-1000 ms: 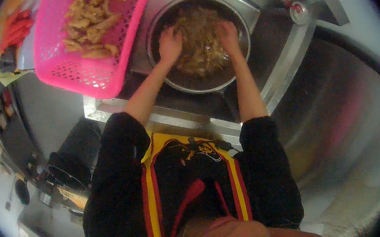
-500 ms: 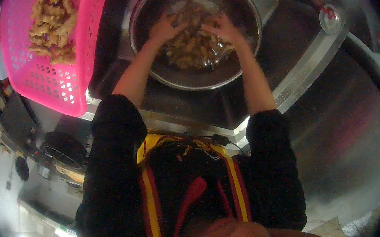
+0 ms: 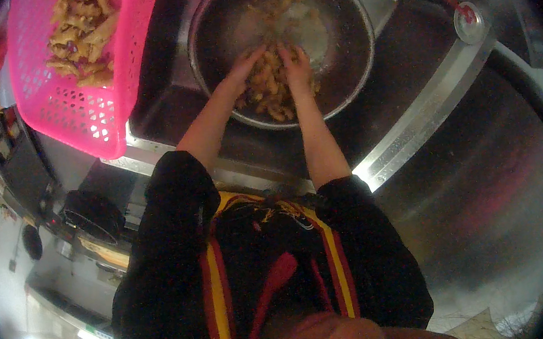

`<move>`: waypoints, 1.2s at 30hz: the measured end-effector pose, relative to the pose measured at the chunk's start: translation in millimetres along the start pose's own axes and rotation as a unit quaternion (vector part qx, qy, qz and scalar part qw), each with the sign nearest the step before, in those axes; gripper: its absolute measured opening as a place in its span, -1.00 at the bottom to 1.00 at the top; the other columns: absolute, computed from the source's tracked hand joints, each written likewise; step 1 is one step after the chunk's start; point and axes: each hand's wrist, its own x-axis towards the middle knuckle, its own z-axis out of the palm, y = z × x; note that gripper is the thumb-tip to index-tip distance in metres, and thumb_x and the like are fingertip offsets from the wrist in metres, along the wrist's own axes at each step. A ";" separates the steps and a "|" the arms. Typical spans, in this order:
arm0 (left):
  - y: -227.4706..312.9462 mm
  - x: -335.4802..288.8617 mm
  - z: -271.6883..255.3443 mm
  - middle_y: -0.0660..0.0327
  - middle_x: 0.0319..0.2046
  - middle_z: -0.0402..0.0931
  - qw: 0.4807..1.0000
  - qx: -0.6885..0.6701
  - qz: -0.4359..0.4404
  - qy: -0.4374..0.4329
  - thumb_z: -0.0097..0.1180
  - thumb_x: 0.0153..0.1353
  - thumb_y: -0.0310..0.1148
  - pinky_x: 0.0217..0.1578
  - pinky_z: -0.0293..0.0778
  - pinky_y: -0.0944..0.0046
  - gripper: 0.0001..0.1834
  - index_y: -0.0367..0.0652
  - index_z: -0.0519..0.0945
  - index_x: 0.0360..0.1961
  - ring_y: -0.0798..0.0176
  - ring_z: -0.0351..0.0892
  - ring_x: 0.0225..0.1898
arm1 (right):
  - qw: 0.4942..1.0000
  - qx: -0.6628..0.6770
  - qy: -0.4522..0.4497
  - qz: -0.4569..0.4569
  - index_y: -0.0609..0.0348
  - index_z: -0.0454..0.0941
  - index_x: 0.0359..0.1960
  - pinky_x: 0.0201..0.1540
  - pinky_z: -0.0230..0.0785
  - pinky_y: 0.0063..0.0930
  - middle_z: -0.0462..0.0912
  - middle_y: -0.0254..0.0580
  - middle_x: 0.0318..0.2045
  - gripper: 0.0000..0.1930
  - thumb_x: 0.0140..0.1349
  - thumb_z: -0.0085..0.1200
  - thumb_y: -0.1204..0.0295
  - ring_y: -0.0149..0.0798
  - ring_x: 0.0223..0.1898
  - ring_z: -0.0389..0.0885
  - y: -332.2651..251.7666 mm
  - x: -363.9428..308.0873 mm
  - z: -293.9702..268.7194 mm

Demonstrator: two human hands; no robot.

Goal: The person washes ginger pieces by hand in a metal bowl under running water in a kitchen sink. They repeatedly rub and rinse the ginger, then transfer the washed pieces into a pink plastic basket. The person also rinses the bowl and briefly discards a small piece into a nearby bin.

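Note:
A large round metal bowl [image 3: 351, 96] sits in the sink with water in it. Knobbly tan pieces that look like ginger root [image 3: 270, 90] are heaped toward its near side, with some more at the far side. My left hand [image 3: 246, 67] curls around the heap from the left. From the right, my right hand [image 3: 297, 71] presses in on the same pieces, fingers bent. Both hands are close together, and some fingertips are hidden among the pieces.
A pink perforated plastic basket [image 3: 35, 95] with more tan pieces [image 3: 83, 44] stands at the left of the sink. The sink's metal rim [image 3: 406, 129] curves along the right. A small round metal dish [image 3: 470, 23] with something red lies at the far right.
Both hands have come closer together, the right one moving left and nearer. The pieces have been drawn into a heap at the near side, leaving pale water showing behind.

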 end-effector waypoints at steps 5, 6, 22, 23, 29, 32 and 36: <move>-4.2 4.7 9.9 0.16 -0.11 0.40 0.994 -0.093 0.045 0.023 0.15 0.05 -0.04 -0.14 0.42 0.19 -0.44 -0.12 0.38 0.01 0.21 0.40 -0.08 | 0.985 0.097 0.030 0.137 0.19 0.46 -0.06 -0.27 0.31 -0.54 0.51 -0.26 -0.19 -0.54 0.07 0.16 0.16 -0.42 -0.26 0.43 -20.6 7.4 9.8; -3.0 5.6 12.8 0.17 -0.11 0.39 0.993 -0.092 0.067 0.034 0.15 0.05 -0.05 -0.13 0.42 0.19 -0.45 -0.11 0.38 0.01 0.20 0.40 -0.08 | 0.989 0.093 0.028 0.108 0.18 0.45 -0.05 -0.25 0.30 -0.53 0.50 -0.27 -0.17 -0.53 0.07 0.16 0.16 -0.42 -0.25 0.43 -32.7 7.5 6.9; 21.4 -62.7 83.3 0.20 -0.03 0.38 0.970 -0.238 0.033 -0.025 0.15 0.08 -0.10 -0.13 0.42 0.23 -0.40 -0.03 0.29 0.12 0.24 0.42 -0.07 | 0.983 0.155 0.046 0.088 0.17 0.36 0.07 -0.07 0.29 -0.49 0.51 -0.17 -0.10 -0.47 0.11 0.12 0.17 -0.31 -0.11 0.45 -197.5 -57.4 -73.7; 29.8 -75.2 89.8 0.21 -0.04 0.39 0.969 -0.239 0.047 -0.031 0.13 0.09 -0.11 -0.14 0.42 0.23 -0.43 -0.04 0.30 0.10 0.25 0.42 -0.07 | 0.981 0.170 0.055 0.078 0.17 0.36 0.07 -0.06 0.28 -0.48 0.51 -0.16 -0.10 -0.47 0.11 0.12 0.19 -0.30 -0.10 0.44 -205.1 -62.7 -79.0; 89.9 -157.6 115.7 0.22 -0.10 0.42 0.961 -0.240 0.108 -0.082 0.10 0.12 -0.15 -0.18 0.43 0.26 -0.50 -0.05 0.33 0.06 0.29 0.44 -0.11 | 0.982 0.147 0.118 -0.016 0.22 0.42 0.01 -0.17 0.34 -0.54 0.55 -0.17 -0.20 -0.55 0.11 0.12 0.26 -0.34 -0.24 0.50 -290.8 -105.0 -101.6; 124.3 -191.2 117.5 0.23 -0.13 0.40 0.950 -0.261 0.128 -0.114 0.09 0.13 -0.17 -0.21 0.44 0.26 -0.49 -0.04 0.29 0.09 0.29 0.45 -0.14 | 0.980 0.138 0.126 -0.075 0.23 0.44 -0.01 -0.17 0.33 -0.55 0.54 -0.18 -0.21 -0.57 0.11 0.12 0.28 -0.35 -0.25 0.49 -346.8 -124.1 -98.9; 180.7 -232.0 98.6 0.22 -0.09 0.37 0.926 -0.274 0.210 -0.153 0.05 0.15 -0.17 -0.18 0.44 0.22 -0.48 -0.04 0.24 0.11 0.27 0.42 -0.11 | 0.972 0.130 0.097 -0.170 0.23 0.46 -0.03 -0.12 0.31 -0.52 0.53 -0.16 -0.20 -0.58 0.10 0.13 0.28 -0.35 -0.19 0.47 -421.7 -137.4 -73.4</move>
